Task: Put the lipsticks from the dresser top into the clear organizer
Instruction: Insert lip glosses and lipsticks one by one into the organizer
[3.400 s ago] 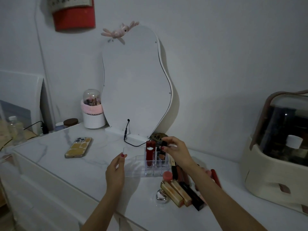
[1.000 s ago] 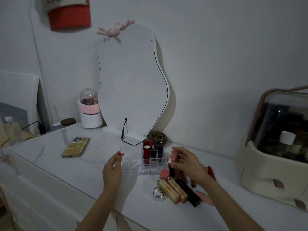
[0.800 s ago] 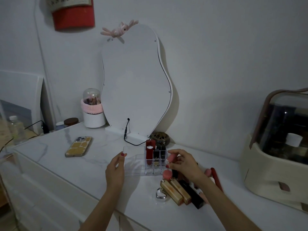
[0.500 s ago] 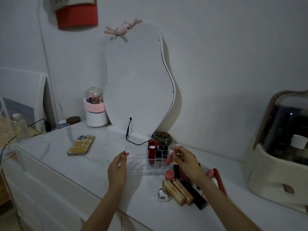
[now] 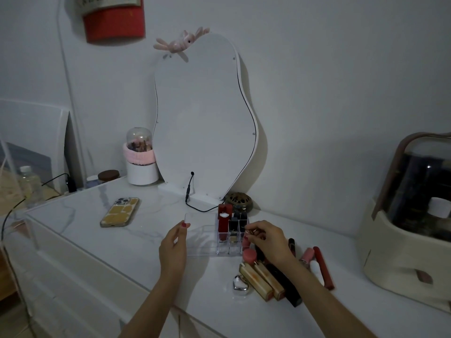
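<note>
White marble-look bench (image 5: 80,237) with a clear acrylic compartment organizer (image 5: 207,236). The right hand (image 5: 267,241) pinches a pink tube lipstick (image 5: 246,242), long axis upright, at the organizer's right front edge; whether it sits inside a compartment cannot be told. The left hand (image 5: 173,247), fingers loosely extended, touches the organizer's left end. About five lipsticks stand upright in the right compartments, the tall dark-red lipstick (image 5: 223,224) clearest. Loose lipsticks lie on the bench: two gold square tubes (image 5: 262,280), one black tube (image 5: 288,287), several more partly hidden behind the wrist.
</note>
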